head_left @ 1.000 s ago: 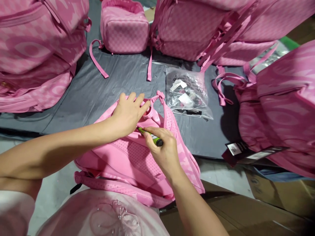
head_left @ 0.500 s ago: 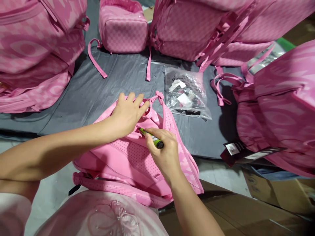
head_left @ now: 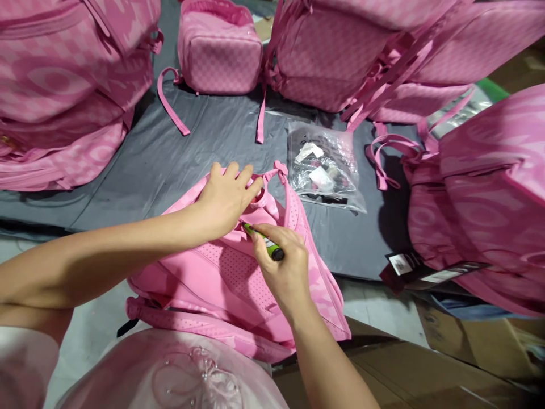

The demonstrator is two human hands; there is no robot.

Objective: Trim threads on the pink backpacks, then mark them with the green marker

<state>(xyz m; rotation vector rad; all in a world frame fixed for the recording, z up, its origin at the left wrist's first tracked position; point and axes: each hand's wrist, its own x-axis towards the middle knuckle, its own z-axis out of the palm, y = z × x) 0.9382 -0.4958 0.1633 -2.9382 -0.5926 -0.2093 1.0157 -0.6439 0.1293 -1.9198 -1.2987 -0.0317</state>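
Observation:
A pink backpack (head_left: 251, 272) lies tilted against the front edge of the table, its perforated back panel and straps facing up. My left hand (head_left: 225, 196) grips its upper part, fingers bent over the fabric; the thumb side is hidden. In my right hand (head_left: 283, 258) is a green marker pen (head_left: 269, 244) with a black end, pinched between thumb and fingers. Its front end points into a fold of the backpack beside my left hand, and the tip itself is hidden.
Several more pink bags stand around the dark-covered table (head_left: 136, 170): a large backpack (head_left: 63, 96) at left, a small bag (head_left: 223, 62) behind, and a tagged backpack (head_left: 481, 193) at right. A clear plastic bag (head_left: 323, 167) with small parts lies mid-table. Cardboard (head_left: 404, 363) is below right.
The view has shifted slightly, so the table items sit a little lower and further right. Both hands keep nearly the same place on the backpack, the marker pen still in my right hand.

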